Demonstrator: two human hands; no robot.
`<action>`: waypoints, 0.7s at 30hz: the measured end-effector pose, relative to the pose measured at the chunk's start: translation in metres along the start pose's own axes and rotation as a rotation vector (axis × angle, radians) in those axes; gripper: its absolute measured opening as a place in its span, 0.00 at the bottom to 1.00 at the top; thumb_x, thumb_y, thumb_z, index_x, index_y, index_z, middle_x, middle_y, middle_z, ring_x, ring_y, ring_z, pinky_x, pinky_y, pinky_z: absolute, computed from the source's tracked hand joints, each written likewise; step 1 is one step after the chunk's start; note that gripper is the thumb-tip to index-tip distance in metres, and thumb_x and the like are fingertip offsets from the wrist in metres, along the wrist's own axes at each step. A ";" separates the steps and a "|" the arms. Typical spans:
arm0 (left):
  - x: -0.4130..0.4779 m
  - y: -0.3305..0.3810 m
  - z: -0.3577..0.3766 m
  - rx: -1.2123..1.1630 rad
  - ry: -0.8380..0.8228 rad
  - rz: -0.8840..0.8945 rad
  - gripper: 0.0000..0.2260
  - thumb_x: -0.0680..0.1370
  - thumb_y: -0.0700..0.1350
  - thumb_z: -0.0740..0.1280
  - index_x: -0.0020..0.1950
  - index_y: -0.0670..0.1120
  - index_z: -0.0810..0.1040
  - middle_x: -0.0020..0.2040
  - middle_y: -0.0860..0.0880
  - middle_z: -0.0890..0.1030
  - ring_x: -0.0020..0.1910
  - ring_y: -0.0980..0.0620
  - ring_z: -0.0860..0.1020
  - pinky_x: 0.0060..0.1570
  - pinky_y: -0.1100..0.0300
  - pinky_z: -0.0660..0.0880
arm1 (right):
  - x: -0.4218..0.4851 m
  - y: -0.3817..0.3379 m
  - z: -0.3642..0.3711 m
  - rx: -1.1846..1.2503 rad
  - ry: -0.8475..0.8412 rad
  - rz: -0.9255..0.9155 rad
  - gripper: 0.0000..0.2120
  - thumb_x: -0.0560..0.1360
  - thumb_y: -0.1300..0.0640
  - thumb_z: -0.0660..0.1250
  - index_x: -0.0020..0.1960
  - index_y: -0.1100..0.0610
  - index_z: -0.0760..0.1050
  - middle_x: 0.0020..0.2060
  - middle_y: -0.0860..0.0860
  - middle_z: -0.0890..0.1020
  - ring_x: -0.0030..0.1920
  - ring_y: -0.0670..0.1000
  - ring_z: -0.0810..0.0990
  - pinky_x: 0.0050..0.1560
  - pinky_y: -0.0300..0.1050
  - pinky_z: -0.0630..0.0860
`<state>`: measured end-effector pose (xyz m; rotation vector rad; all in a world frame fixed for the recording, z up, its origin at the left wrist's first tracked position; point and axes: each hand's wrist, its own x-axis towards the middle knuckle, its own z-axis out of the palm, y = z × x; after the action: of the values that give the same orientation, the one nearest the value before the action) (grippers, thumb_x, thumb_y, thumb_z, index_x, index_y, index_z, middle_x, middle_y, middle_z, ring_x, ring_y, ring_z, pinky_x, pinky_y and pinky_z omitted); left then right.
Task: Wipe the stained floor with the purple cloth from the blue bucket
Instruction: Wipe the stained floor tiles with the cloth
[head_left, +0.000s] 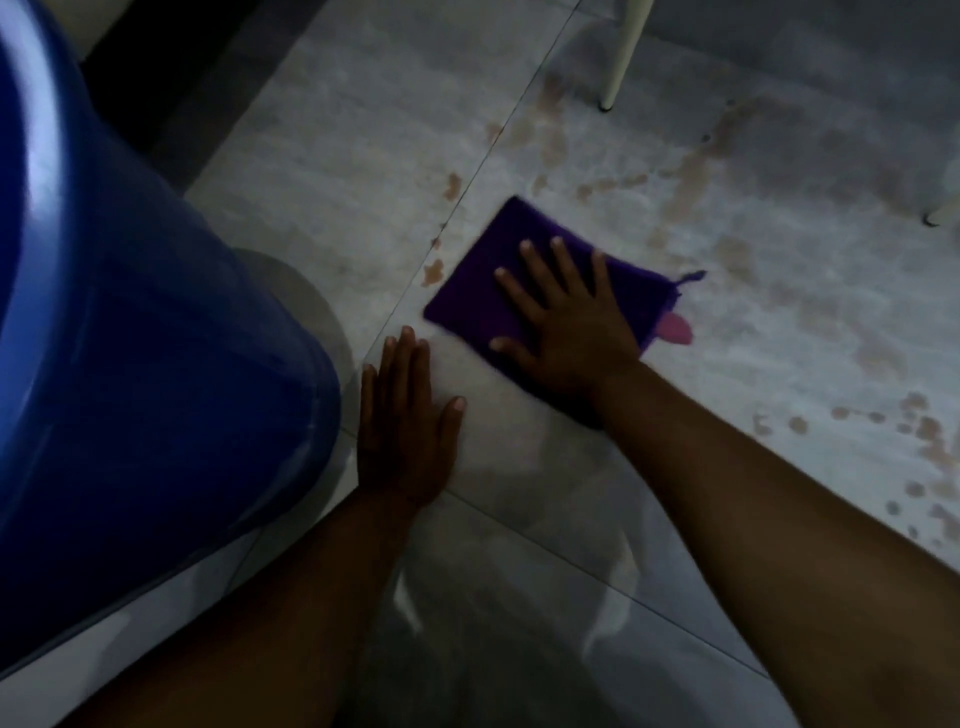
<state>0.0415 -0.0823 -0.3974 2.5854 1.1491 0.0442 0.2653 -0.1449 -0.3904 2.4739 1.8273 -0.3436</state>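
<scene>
Bucket (130, 322) walls off nine o'clock, just beside left hand (402, 431), chair legs (621, 57) stand at twelve and two, open stained floor (779, 312) from one through four

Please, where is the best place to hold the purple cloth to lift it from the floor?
Probably the far-left corner of the purple cloth, coming from above. The cloth lies flat and the right hand presses its near part, so that corner is free to pinch.
</scene>
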 end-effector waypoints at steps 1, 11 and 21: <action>-0.001 -0.001 0.000 -0.026 0.047 -0.034 0.32 0.80 0.59 0.50 0.80 0.46 0.50 0.81 0.44 0.52 0.80 0.47 0.49 0.78 0.45 0.48 | -0.001 -0.017 0.004 -0.004 0.008 -0.069 0.39 0.76 0.27 0.44 0.82 0.46 0.47 0.82 0.54 0.48 0.81 0.61 0.42 0.76 0.70 0.41; -0.002 -0.005 0.008 0.076 -0.006 -0.063 0.37 0.78 0.66 0.44 0.80 0.44 0.49 0.82 0.43 0.49 0.80 0.45 0.47 0.78 0.44 0.48 | -0.051 0.075 0.002 -0.059 -0.034 -0.314 0.38 0.76 0.28 0.48 0.79 0.46 0.56 0.80 0.54 0.59 0.80 0.63 0.53 0.75 0.71 0.51; 0.002 -0.009 0.015 0.082 0.010 -0.123 0.36 0.78 0.68 0.44 0.80 0.48 0.48 0.82 0.46 0.51 0.80 0.48 0.50 0.78 0.50 0.44 | 0.107 -0.025 -0.020 0.009 0.010 -0.058 0.39 0.77 0.28 0.41 0.82 0.46 0.45 0.82 0.55 0.45 0.81 0.62 0.41 0.77 0.68 0.39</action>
<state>0.0385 -0.0792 -0.4141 2.5818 1.3373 -0.0180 0.2742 -0.0335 -0.3910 2.4367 1.9090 -0.3436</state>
